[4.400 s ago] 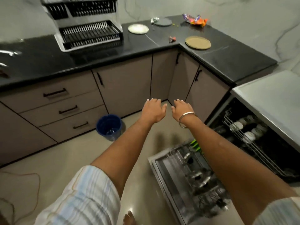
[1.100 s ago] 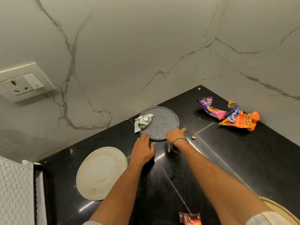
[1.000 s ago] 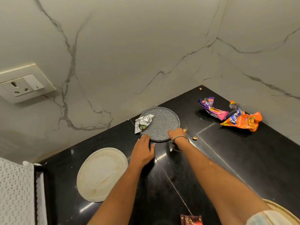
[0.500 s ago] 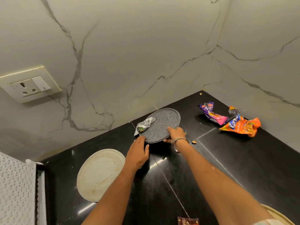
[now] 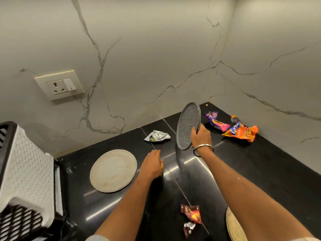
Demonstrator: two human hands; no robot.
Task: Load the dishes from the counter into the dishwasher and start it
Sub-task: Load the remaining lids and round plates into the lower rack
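My right hand (image 5: 200,136) grips the near edge of a speckled grey plate (image 5: 187,124) and holds it tilted almost upright above the black counter (image 5: 278,171). A cream plate (image 5: 113,170) lies flat on the counter to the left. My left hand (image 5: 152,165) hovers just right of the cream plate, fingers relaxed, holding nothing. A silver wrapper (image 5: 157,136) lies on the counter left of the lifted plate. The edge of a tan plate (image 5: 233,225) shows at the bottom right, partly behind my right arm. The dishwasher is out of view.
A white and black dish rack (image 5: 26,171) stands at the left edge. Purple (image 5: 216,121) and orange (image 5: 242,130) snack packets lie in the far corner. A red wrapper (image 5: 191,213) lies near the front. A wall socket (image 5: 59,85) is set in the marble wall.
My right hand has lifted the grey plate off the counter and tipped it upright; the silver wrapper slid off onto the counter. My left hand drew back toward the cream plate.
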